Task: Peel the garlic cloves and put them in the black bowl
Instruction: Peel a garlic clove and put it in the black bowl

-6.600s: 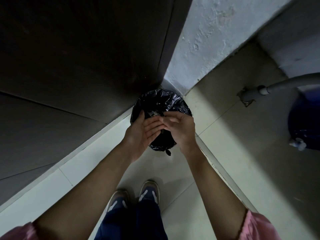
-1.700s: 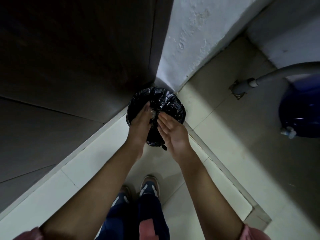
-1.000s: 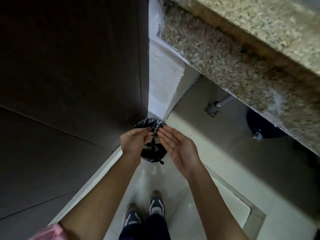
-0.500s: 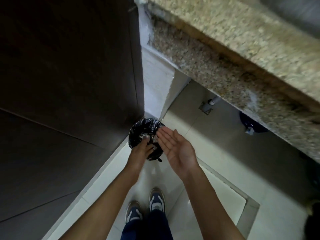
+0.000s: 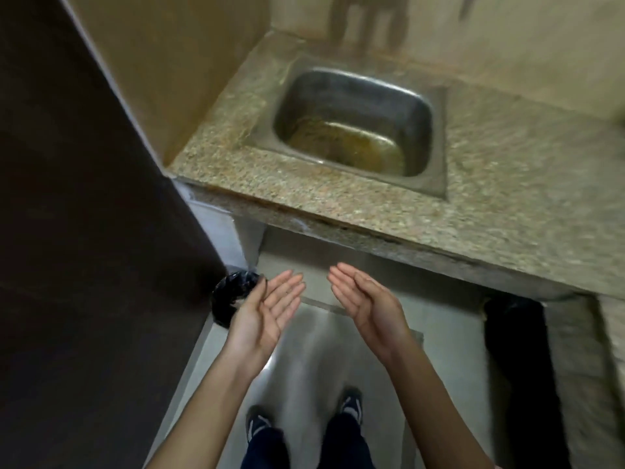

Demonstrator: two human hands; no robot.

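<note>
Neither garlic cloves nor the black bowl show anywhere in the head view, so where they lie cannot be told and nothing of their look can be made out. Both palms are bare: the left hand (image 5: 267, 311) is spread wide, palm up and turned a little inward, fingers straight and close together, holding nothing. The right hand (image 5: 367, 304) is likewise spread, palm up and gently cupped, fingers nearly straight, also holding nothing. The two hands are apart, with a gap of floor between their fingertips.

Just beyond the left hand's thumb side, partly hidden behind it, sits a bin lined with a black bag (image 5: 230, 296) on the floor, wedged in the corner against a dark panel (image 5: 84, 231); only its rim and upper side show. Ahead of and above both hands runs a speckled stone counter (image 5: 490, 184), its front edge overhanging the floor. Set into the counter, farther off than the fingertips, is a steel sink (image 5: 355, 123) with a yellowish sheen on its bottom; motion blur smears its detail. To the right of the right hand a dark shape (image 5: 517, 367) stands under the counter, too blurred to identify. Below the forearms are two shoes (image 5: 351, 406) and dark trouser legs, cut off by the frame's lower edge.
</note>
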